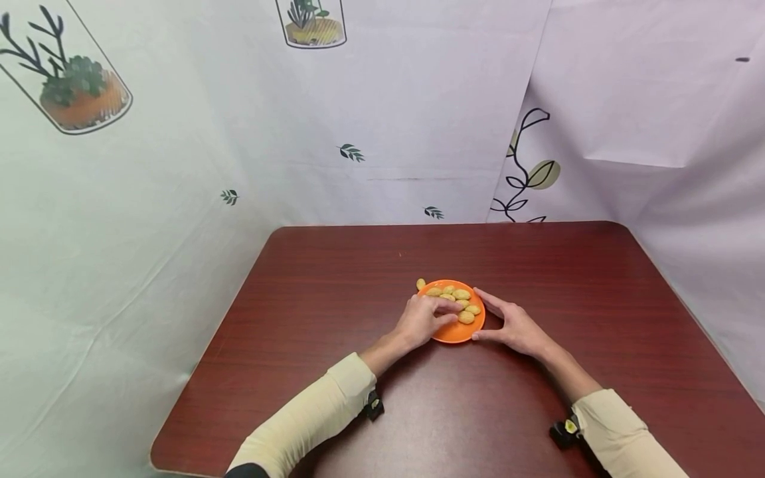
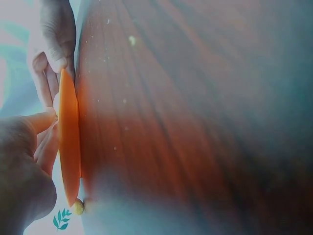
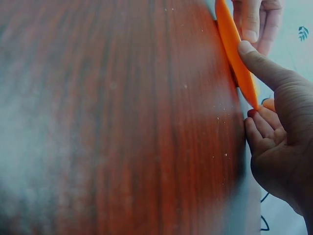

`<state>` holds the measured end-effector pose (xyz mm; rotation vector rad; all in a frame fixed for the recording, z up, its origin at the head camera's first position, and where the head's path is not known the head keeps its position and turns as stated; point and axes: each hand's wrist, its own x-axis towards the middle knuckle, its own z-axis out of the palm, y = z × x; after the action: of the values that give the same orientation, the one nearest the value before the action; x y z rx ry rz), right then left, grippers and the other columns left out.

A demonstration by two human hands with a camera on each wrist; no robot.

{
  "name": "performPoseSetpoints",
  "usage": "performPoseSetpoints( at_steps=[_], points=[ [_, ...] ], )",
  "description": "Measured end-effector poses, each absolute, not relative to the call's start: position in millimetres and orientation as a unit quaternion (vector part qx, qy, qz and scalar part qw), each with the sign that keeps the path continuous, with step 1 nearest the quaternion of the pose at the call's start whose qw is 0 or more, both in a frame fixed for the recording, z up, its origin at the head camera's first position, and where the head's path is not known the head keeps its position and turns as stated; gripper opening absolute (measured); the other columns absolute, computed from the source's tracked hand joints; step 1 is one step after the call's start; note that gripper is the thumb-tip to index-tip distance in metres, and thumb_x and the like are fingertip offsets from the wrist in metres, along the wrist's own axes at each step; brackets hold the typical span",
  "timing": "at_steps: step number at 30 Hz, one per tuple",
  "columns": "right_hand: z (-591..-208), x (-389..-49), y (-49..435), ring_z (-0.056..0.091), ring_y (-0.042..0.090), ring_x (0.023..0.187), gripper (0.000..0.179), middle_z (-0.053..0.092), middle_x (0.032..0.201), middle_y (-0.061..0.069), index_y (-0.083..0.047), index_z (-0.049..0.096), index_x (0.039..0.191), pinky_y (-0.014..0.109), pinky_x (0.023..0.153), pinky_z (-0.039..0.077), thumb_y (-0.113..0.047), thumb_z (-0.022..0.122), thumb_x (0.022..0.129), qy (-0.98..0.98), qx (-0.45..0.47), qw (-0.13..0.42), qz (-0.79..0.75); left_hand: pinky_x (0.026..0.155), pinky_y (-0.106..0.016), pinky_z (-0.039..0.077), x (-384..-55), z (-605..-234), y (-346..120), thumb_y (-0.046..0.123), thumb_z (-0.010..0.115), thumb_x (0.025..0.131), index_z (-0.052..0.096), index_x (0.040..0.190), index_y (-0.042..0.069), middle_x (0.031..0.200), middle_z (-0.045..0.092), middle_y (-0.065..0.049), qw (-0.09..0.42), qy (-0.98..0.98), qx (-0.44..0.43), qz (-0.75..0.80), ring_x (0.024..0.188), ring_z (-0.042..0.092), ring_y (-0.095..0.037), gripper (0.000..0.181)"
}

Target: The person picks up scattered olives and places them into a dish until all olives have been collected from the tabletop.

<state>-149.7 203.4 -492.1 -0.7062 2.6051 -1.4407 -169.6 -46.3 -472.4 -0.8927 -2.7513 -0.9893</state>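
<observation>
An orange plate [image 1: 454, 333] stands on the table with several small yellowish oval pieces [image 1: 466, 317], like nuts in their shells, on it. My left hand [image 1: 421, 318] reaches over the plate's left side, its thumb and fingertips down among the pieces. Whether it pinches one is hidden. At the plate's right rim my right hand [image 1: 518, 328] holds the edge, thumb on the near side and fingers on the far side. One more oval piece [image 1: 421, 284] lies just outside the plate's far left rim; the left wrist view shows this loose piece [image 2: 78, 206] beside the rim.
The dark red-brown wooden table [image 1: 335, 265] has rounded corners. A pale cloth backdrop [image 1: 418, 99] printed with plants hangs behind it and along the sides. A small black camera [image 1: 374, 406] is strapped at the left wrist, another black camera [image 1: 563, 435] at the right.
</observation>
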Motion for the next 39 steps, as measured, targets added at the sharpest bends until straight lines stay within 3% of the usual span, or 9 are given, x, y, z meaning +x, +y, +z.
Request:
performPoseSetpoints(
  at_steps=[15,20,26,34,39],
  points=[
    [-493.9,-149.9,203.0,0.042,0.037,0.151,0.101,0.044,0.164,0.018,-0.001,0.038,0.163,0.004,0.109,0.025,-0.028,0.094,0.083,0.852,-0.227,0.044,-0.47,0.089,-0.018,0.055,-168.7,-474.8,-49.0,0.024,0.083,0.095,0.085,0.116,0.02,0.105,0.081,0.011,0.032,-0.89,-0.283,-0.357,0.096,0.072,0.005,0.022],
    [-493.7,-150.4,203.3,0.041,0.037,0.151,0.102,0.043,0.164,0.018,0.0,0.038,0.163,0.004,0.109,0.024,-0.029,0.094,0.083,0.85,-0.228,0.048,-0.473,0.087,-0.017,0.056,-173.1,-473.6,-57.5,0.021,0.082,0.096,0.084,0.116,0.018,0.111,0.08,0.008,0.036,-0.881,-0.28,-0.379,0.1,0.073,0.001,0.02],
    [-491.7,-151.0,203.8,0.041,0.038,0.151,0.103,0.042,0.165,0.019,-0.001,0.037,0.164,0.003,0.108,0.023,-0.03,0.094,0.083,0.852,-0.225,0.052,-0.47,0.086,-0.019,0.058,-186.3,-466.4,-70.1,0.007,0.079,0.097,0.08,0.122,0.009,0.115,0.08,-0.003,0.018,-0.849,-0.256,-0.463,0.101,0.076,-0.008,0.025],
    [-491.2,-151.1,203.2,0.042,0.037,0.151,0.104,0.043,0.164,0.019,0.0,0.038,0.163,0.003,0.108,0.024,-0.03,0.095,0.082,0.852,-0.22,0.055,-0.472,0.097,-0.03,0.058,-204.6,-457.1,-82.4,-0.007,0.068,0.1,0.075,0.133,0.008,0.123,0.078,-0.007,0.07,-0.841,-0.237,-0.482,0.115,0.073,-0.017,0.036],
    [-491.6,-151.3,203.5,0.042,0.037,0.15,0.104,0.043,0.164,0.019,0.0,0.038,0.163,0.003,0.108,0.024,-0.029,0.095,0.082,0.853,-0.222,0.05,-0.469,0.102,-0.033,0.056,-212.5,-452.4,-87.7,-0.009,0.063,0.102,0.07,0.14,0.01,0.132,0.074,-0.006,0.067,-0.853,-0.208,-0.475,0.124,0.069,-0.018,0.043]
  ],
)
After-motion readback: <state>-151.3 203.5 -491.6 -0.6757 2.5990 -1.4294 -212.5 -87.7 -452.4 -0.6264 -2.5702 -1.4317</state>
